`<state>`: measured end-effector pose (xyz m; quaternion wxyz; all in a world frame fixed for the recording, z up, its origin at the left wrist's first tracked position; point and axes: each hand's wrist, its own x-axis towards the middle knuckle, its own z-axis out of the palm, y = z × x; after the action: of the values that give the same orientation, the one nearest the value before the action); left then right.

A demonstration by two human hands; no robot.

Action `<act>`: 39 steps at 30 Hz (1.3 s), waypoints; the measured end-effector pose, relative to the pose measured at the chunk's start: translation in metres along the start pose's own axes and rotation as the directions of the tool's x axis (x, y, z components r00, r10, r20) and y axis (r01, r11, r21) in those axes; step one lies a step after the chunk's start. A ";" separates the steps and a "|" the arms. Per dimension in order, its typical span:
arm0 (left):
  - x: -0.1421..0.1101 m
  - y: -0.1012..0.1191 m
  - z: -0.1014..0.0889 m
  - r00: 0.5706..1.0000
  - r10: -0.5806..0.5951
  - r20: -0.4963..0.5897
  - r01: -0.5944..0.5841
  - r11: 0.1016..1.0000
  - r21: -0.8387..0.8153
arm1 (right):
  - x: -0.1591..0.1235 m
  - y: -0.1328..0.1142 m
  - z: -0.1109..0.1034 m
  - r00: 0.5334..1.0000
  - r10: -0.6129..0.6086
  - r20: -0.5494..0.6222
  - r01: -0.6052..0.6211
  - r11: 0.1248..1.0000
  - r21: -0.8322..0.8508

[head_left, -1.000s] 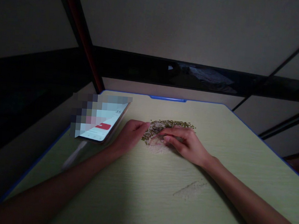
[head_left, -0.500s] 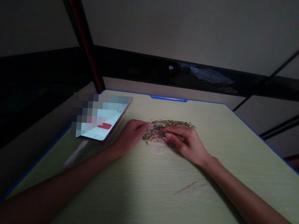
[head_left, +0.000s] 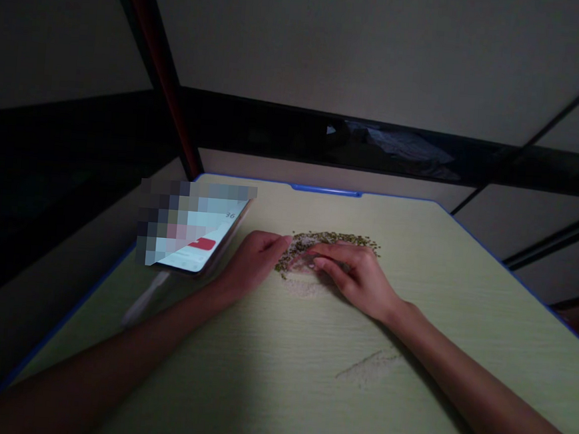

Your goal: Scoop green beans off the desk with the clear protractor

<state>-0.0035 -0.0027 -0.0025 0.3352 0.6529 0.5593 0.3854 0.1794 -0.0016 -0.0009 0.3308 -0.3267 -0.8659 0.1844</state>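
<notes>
A heap of small green grains (head_left: 345, 239) lies on the table, mixed with pale ones. My left hand (head_left: 258, 261) rests at the heap's left edge, its thumb and fingers drawn together. Whatever may be between those fingertips is hidden. From the right, my right hand (head_left: 362, 276) reaches over the front of the heap. Its index finger stretches left and its thumb is a little apart below; the other fingertips are blurred. Beneath it, a patch of pale grains (head_left: 304, 288) is spread on the near side. I cannot make out any grain held there.
A phone (head_left: 191, 256) with a lit screen leans at the left, a white cable (head_left: 145, 299) running from it. Another thin scatter of pale grains (head_left: 370, 368) lies nearer on the table (head_left: 276, 390). The table has a blue rim (head_left: 326, 191), with cabinet panels behind.
My right hand has shifted slightly left, and its index finger and thumb have opened from a closer pinch. My left hand stays put. A digit on the phone screen has changed.
</notes>
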 end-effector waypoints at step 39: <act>-0.001 0.001 -0.001 1.000 0.019 -0.009 -0.018 1.000 0.016 | 0.000 -0.003 0.003 1.000 0.019 -0.001 -0.020 0.999 -0.051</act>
<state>-0.0036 -0.0040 -0.0012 0.3237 0.6589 0.5579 0.3871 0.1762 -0.0041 -0.0017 0.3207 -0.3435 -0.8671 0.1654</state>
